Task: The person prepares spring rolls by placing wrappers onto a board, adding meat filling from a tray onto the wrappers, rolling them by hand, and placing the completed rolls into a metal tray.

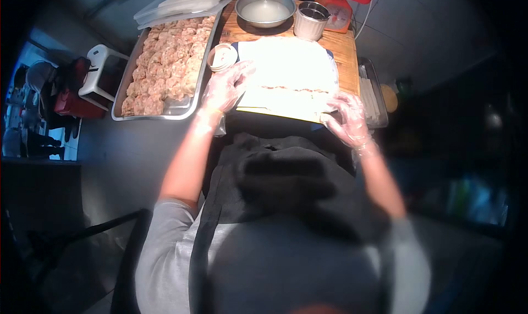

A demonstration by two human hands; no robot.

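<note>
A white sheet (pixel 291 64), washed out by bright light, lies on a board at the front of the wooden table. A thin line of brownish-pink filling (pixel 297 89) runs across it. At the sheet's left edge rests my left hand (pixel 226 88), in a clear plastic glove, its fingers apart. My right hand (pixel 347 119), gloved the same way, has its thumb and fingers closed on the sheet's near right corner. Just beyond my left hand stands a small round container (pixel 223 57).
To the left, a metal tray (pixel 183 111) holds many lumps of minced filling (pixel 170 61), with a plastic lid (pixel 190 3) at its far end. Behind the board stand a bowl of whitish liquid (pixel 264 11), a ribbed cup (pixel 310 25) and an orange scale (pixel 336 14). A tray of white rolls (pixel 371 97) is at right.
</note>
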